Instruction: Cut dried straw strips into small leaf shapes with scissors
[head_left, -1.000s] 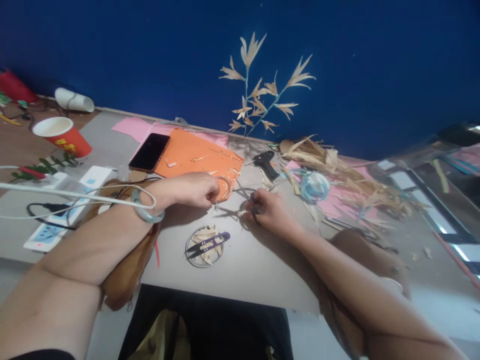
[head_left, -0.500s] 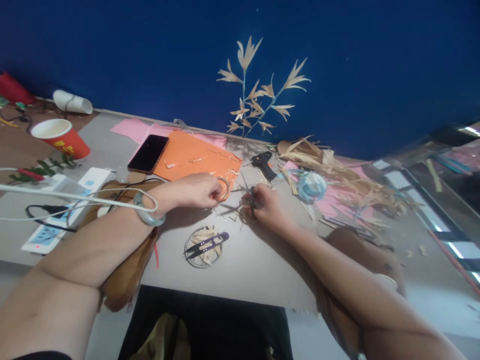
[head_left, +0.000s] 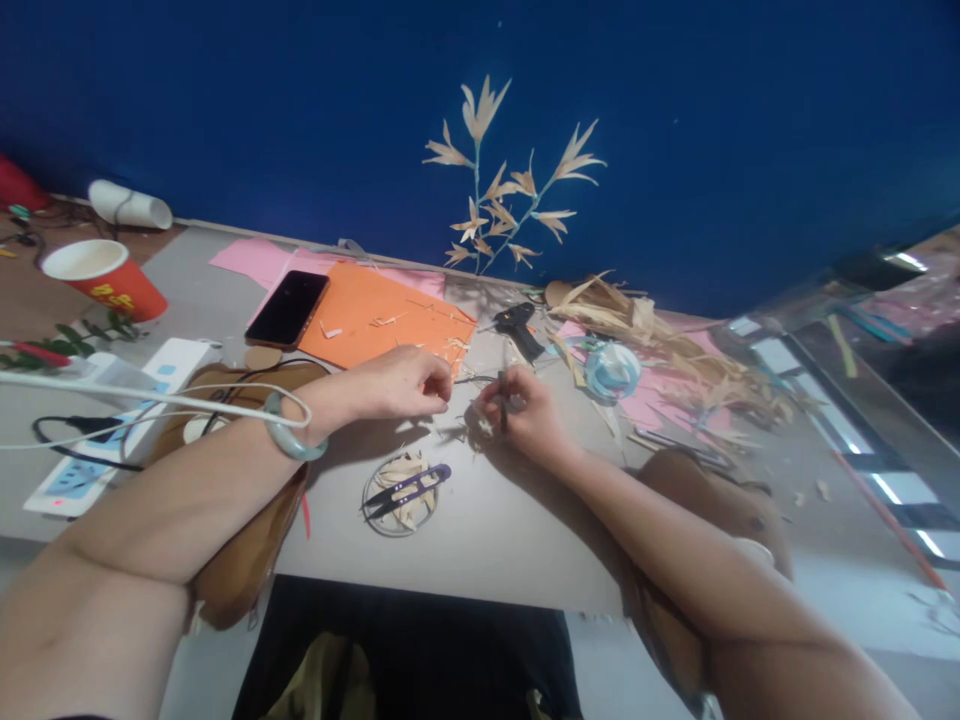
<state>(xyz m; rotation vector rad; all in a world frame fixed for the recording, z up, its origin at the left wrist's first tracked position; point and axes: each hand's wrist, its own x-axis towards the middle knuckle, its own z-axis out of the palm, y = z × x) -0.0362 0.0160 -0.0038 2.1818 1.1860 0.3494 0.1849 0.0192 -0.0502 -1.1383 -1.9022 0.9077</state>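
Note:
My left hand (head_left: 409, 383), a pale bangle at its wrist, is closed in a pinch above the table; what lies between its fingertips, if anything, cannot be made out. My right hand (head_left: 525, 410) is wrapped round small dark scissors (head_left: 503, 402), whose blades point left toward my left hand. Just below the hands, purple-handled thread snips (head_left: 409, 492) rest across a small round dish (head_left: 400, 533) of pale husk scraps. Behind the hands, an orange sheet (head_left: 367, 310) carries bits of trimmings.
A branch of husk flowers (head_left: 501, 212) stands against the blue wall. Near it lie a glue gun (head_left: 520, 332), a light-blue tape roll (head_left: 611, 371) and dried husks (head_left: 697, 365). Leftward are a phone (head_left: 289, 308), paper cup (head_left: 109, 282), power strip (head_left: 75, 480) and brown bag (head_left: 247, 540).
A curled orange-tan strip seen at my left fingertips no longer shows. The scissors' blades, spread apart before, look closer together. The whole view has shifted slightly.

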